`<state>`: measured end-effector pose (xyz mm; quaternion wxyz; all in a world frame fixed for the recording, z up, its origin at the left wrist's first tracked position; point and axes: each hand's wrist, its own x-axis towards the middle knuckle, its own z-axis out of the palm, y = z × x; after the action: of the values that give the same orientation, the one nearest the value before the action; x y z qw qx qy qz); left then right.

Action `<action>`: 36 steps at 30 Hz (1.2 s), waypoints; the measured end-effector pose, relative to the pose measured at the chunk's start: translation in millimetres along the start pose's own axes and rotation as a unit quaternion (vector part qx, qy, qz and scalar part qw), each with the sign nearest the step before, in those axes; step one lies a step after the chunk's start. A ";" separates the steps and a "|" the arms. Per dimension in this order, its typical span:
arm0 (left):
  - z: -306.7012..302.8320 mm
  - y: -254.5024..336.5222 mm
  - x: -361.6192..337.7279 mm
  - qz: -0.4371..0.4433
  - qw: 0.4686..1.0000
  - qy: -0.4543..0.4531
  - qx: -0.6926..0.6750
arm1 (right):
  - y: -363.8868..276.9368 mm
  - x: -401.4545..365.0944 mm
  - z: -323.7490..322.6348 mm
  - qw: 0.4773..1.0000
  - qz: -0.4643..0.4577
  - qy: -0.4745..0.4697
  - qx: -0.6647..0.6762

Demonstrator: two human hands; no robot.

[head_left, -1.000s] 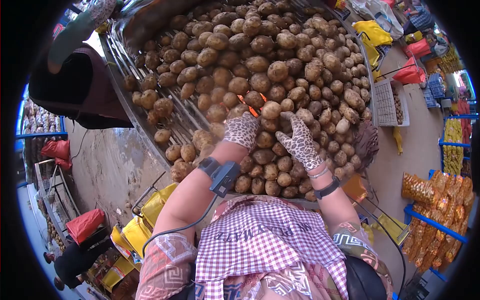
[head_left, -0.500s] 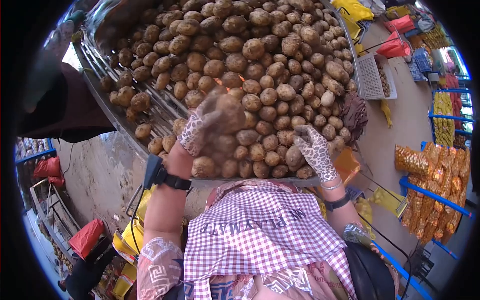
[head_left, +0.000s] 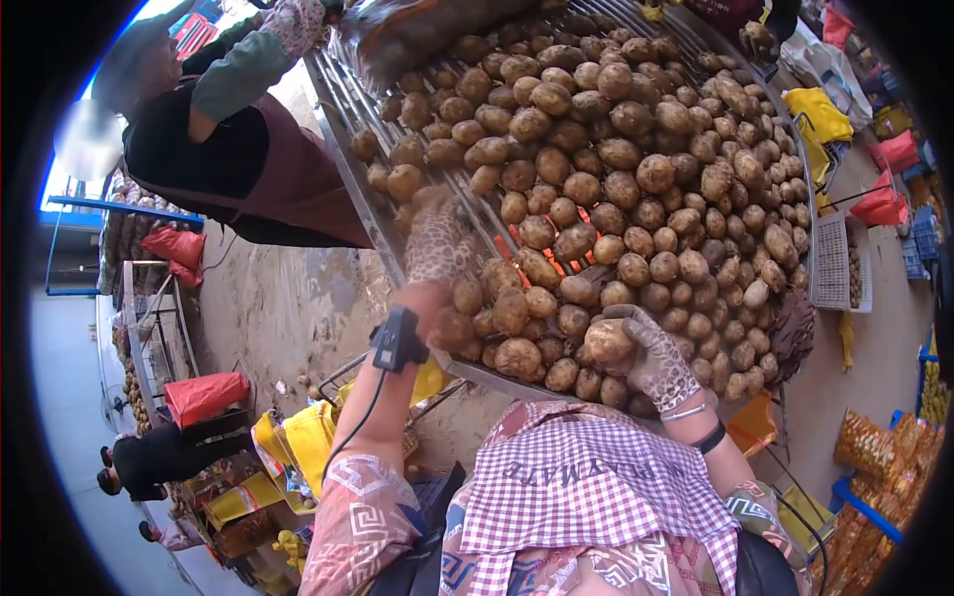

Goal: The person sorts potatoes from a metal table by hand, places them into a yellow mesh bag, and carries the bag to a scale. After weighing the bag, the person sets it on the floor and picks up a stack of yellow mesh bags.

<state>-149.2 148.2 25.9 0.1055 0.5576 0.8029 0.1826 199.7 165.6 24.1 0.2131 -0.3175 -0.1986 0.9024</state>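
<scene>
A heap of soil-covered potatoes [head_left: 621,159] lies on a slatted metal sorting table [head_left: 452,372] in front of me. My right hand [head_left: 646,358], in a leopard-print glove with a dirty palm, grips a large potato [head_left: 608,344] at the table's near edge. At the left side of the heap, my left hand [head_left: 439,243], gloved in the same print, reaches over the slats. Motion smears its fingers, so whether they hold anything is hidden. Potatoes lie close on both sides of it.
Across the left corner stands a co-worker [head_left: 229,149] whose gloved hands hold a big sack [head_left: 427,35] over the slats. A white crate [head_left: 833,260] stands right of the table. Yellow sacks [head_left: 310,437] and a red bag [head_left: 206,397] are at lower left.
My view has swung left, bringing the co-worker and sack into sight. My left hand has moved to the heap's left side. My right hand has taken hold of a potato.
</scene>
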 end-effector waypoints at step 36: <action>58.9 83.5 -113.0 -0.314 0.215 -0.197 -0.904 | -156.3 160.5 -37.1 0.280 -0.254 0.196 -0.905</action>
<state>-15.5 79.0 2.7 0.7423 -0.1912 0.1617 0.6215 150.9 385.6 -3.7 0.0400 -0.4082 -0.9110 -0.0435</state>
